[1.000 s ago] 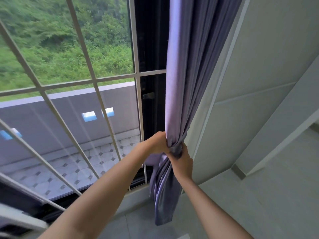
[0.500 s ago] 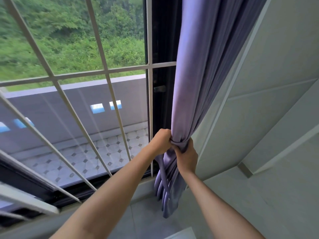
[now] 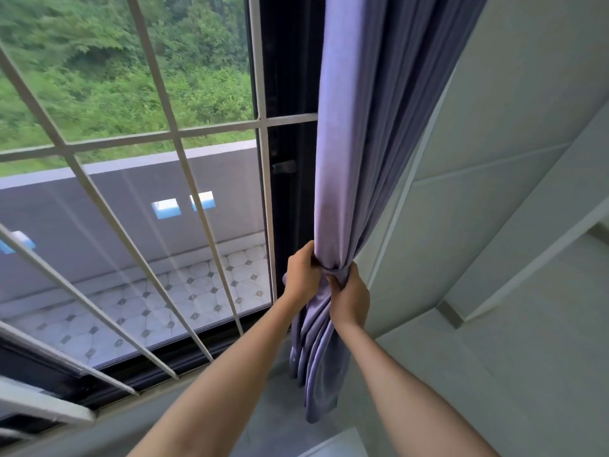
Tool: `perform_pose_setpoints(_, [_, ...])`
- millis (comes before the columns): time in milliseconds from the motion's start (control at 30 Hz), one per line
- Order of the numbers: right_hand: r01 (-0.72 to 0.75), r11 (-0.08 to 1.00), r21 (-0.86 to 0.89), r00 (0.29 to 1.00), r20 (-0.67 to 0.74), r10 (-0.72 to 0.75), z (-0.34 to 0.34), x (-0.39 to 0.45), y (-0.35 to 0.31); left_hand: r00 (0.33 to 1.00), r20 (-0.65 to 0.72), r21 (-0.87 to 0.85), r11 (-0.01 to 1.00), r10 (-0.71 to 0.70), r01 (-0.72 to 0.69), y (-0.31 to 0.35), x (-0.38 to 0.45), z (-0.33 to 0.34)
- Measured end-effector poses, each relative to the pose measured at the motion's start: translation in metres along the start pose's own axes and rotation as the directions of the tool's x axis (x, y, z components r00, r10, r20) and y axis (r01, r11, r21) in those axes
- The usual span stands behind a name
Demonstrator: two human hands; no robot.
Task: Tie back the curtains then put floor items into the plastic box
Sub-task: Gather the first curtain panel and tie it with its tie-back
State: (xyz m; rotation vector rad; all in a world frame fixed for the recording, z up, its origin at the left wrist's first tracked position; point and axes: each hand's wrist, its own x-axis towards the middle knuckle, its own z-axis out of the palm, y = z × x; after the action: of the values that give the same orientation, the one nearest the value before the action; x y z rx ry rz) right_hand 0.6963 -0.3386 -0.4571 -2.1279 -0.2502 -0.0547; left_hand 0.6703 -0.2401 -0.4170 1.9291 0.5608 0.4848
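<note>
A purple curtain (image 3: 356, 153) hangs gathered into a bundle at the right edge of the window. A narrow band of the same cloth circles the bundle at its pinched waist (image 3: 333, 268). My left hand (image 3: 301, 275) grips the bundle from the left at that waist. My right hand (image 3: 349, 296) holds it from the right, just below, fingers dug into the folds. The curtain's loose tail (image 3: 316, 367) hangs down between my forearms. No plastic box or floor items are in view.
A window with white metal bars (image 3: 171, 136) fills the left, above a dark sill (image 3: 138, 367). A white wall (image 3: 494, 159) rises on the right and meets the pale floor (image 3: 494, 374). A light flat edge (image 3: 336, 446) shows at the bottom.
The view has shifted, so window and curtain sit further right. My hands stayed on the curtain's waist, and the pinch looks tighter and neater than a second ago.
</note>
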Motion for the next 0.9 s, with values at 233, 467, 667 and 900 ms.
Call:
perform_pose_setpoints(233, [0.037, 0.996, -0.076, 0.998, -0.052, -0.041, 0.002, 0.002, 0.006, 0.96, -0.279, 0.165, 0.984, -0.019, 0.068, -0.023, -0.005, 0.012])
perform_pose_setpoints(467, [0.019, 0.997, -0.074, 0.999, -0.045, -0.023, 0.003, 0.003, 0.01, 0.955, -0.232, 0.065, 0.976, -0.187, 0.207, -0.039, -0.007, 0.024])
perform_pose_setpoints(667, [0.001, 1.0, 0.0, 1.0, -0.026, -0.001, -0.002, 0.005, 0.019, 0.996, -0.082, -0.128, 0.991, -0.037, 0.026, -0.016, -0.003, 0.02])
perform_pose_setpoints(900, [-0.033, 0.998, 0.047, 0.999, -0.006, 0.034, -0.012, 0.007, 0.026, 0.875, 0.483, -0.23, 0.961, -0.024, 0.153, -0.006, 0.002, 0.003])
